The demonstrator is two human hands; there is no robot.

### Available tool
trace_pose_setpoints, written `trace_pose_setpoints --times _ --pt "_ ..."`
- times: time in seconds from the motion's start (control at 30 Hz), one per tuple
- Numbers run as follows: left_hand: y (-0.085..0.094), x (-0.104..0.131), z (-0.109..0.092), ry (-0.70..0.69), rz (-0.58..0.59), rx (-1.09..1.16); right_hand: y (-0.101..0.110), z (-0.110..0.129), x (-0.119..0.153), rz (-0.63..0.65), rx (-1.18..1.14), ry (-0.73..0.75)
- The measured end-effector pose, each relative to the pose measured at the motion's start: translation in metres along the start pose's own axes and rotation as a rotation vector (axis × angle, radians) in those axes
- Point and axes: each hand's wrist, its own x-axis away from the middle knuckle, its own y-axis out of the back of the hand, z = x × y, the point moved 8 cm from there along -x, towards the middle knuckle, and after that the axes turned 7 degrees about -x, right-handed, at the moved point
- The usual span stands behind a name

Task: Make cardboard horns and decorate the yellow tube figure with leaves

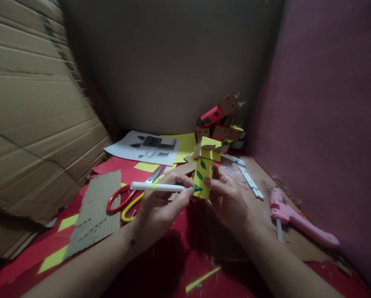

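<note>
My left hand is closed around a white marker with a green tip. The tip touches a yellow paper-covered tube low on its side, where green leaf shapes run down the surface. My right hand grips that tube from the right, fingers against its side. A yellow-and-cardboard box piece sits on top of the tube. Left of my left hand lie scissors with one red and one yellow handle, partly hidden behind that hand.
Corrugated cardboard and yellow paper strips lie on the red surface at left. A printed sheet rests behind. Other cardboard box figures are stacked at the back. Capped markers and a pink glue gun lie at right.
</note>
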Motion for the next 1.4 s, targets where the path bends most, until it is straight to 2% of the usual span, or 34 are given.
trace_pose_setpoints --times 0.17,1.17,1.4 --pt "-0.0007 0.0007 0.0004 0.058 0.009 0.034 -0.0004 -0.0001 0.0000 -0.008 0.001 -0.007" --pt "0.0020 0.0006 0.0011 0.049 -0.012 0.013 -0.0037 -0.0010 0.0018 -0.011 -0.029 -0.015" --pt "-0.0019 0.0009 0.0004 0.027 0.017 0.014 -0.0023 -0.0018 0.0015 -0.013 -0.027 -0.011"
